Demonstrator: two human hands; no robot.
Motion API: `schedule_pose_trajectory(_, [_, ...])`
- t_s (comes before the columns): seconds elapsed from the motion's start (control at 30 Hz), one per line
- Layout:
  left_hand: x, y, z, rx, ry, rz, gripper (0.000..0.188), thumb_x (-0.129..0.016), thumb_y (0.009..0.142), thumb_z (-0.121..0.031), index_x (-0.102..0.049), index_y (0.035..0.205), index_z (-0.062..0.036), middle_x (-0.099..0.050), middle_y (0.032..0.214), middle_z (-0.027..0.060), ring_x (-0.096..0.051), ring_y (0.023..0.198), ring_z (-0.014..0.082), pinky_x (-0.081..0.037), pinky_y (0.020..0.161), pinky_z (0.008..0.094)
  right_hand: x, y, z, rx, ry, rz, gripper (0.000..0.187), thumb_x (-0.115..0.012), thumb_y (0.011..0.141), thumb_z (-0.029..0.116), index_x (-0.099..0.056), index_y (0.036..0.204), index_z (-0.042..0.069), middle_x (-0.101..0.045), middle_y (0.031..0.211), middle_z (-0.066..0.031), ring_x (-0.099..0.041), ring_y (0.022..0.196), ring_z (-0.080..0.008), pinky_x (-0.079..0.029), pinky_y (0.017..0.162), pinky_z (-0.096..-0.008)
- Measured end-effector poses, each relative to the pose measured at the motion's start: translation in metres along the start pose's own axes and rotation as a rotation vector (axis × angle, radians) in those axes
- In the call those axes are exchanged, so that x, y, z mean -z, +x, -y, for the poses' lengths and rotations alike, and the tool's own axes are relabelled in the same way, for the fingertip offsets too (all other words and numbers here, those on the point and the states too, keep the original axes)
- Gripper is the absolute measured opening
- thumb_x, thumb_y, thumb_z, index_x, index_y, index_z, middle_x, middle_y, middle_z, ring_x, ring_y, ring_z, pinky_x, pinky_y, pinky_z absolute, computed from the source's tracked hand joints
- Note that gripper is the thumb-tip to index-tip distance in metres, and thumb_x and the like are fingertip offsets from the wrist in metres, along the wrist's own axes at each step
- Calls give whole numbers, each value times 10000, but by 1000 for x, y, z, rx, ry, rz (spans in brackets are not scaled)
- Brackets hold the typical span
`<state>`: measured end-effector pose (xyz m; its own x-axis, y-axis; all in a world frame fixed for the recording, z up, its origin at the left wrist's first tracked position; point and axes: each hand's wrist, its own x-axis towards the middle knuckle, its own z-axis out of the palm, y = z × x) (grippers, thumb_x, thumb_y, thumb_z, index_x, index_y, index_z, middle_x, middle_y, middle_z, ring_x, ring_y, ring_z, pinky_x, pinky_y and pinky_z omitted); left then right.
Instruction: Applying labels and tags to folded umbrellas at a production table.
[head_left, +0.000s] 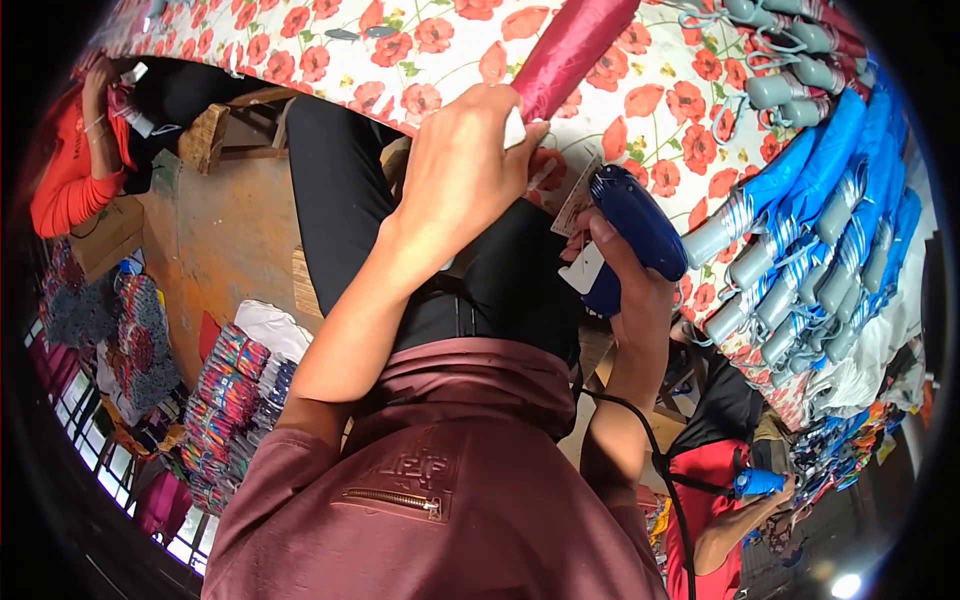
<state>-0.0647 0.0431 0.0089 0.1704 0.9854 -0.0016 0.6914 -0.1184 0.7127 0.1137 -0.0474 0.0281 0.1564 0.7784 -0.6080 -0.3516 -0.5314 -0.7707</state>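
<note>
My left hand (465, 145) is closed around the near end of a folded dark-red umbrella (570, 60), which slants away over the flowered tablecloth. A bit of white shows between the thumb and fingers. To its right, my right hand (630, 260) grips a navy-blue tool (640, 215) with a white trigger-like part, which looks like a tagging gun. A printed paper tag (577, 205) is beside the tool's front, near my right fingertips. Part of the umbrella's end is hidden by my left hand.
Folded blue umbrellas (800, 230) with grey handles are piled on the right of the flowered tablecloth (440, 60). More red ones (800, 60) lie at the far right. A person in red (80, 170) is at left; another (715, 500) holds a blue umbrella at lower right. Bundled umbrellas (235, 390) stand at left.
</note>
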Motion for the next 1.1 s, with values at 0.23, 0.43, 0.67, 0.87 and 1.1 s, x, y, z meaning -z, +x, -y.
schedule_pose_trajectory(0.23, [-3, -2, 8, -156, -99, -74, 104, -741, 862, -10, -649, 910, -16, -622, 807, 73, -519, 633, 219, -443, 613, 329, -9, 5, 2, -37, 75, -4, 225, -685, 941, 76, -688, 1132, -44, -712, 917, -92, -653, 730, -175, -536, 730, -283])
schedule_pose_trajectory(0.43, [-2, -2, 17, -158, -267, 10, 91, -722, 883, -7, -680, 963, -15, -640, 824, 62, -535, 655, 189, -444, 612, 298, -15, 3, 5, -59, 79, -40, 233, -680, 935, 68, -680, 1134, -51, -705, 897, -104, -655, 720, -187, -543, 723, -289])
schedule_pose_trajectory(0.67, [10, -27, 15, 222, -578, 134, 100, -703, 918, -21, -701, 1017, -3, -670, 884, 52, -558, 705, 155, -457, 648, 261, -13, 0, 1, -28, 133, 105, 363, -637, 943, 70, -610, 1275, -74, -701, 972, -146, -678, 741, -246, -590, 683, -336])
schedule_pose_trajectory(0.87, [-5, -37, 19, 167, -558, 69, 97, -699, 932, -35, -702, 1020, 6, -680, 913, 50, -566, 734, 144, -468, 681, 254, -21, -6, 4, -75, 195, 100, 376, -653, 945, 58, -585, 1294, -67, -705, 960, -159, -666, 738, -238, -602, 676, -339])
schedule_pose_trajectory(1.1, [-12, -37, 21, -9, -487, 43, 102, -700, 929, -36, -687, 1019, 9, -673, 938, 58, -573, 753, 155, -475, 700, 269, -20, -4, 2, -83, 80, 103, 406, -601, 983, 124, -574, 1330, -85, -682, 989, -173, -678, 739, -291, -619, 640, -386])
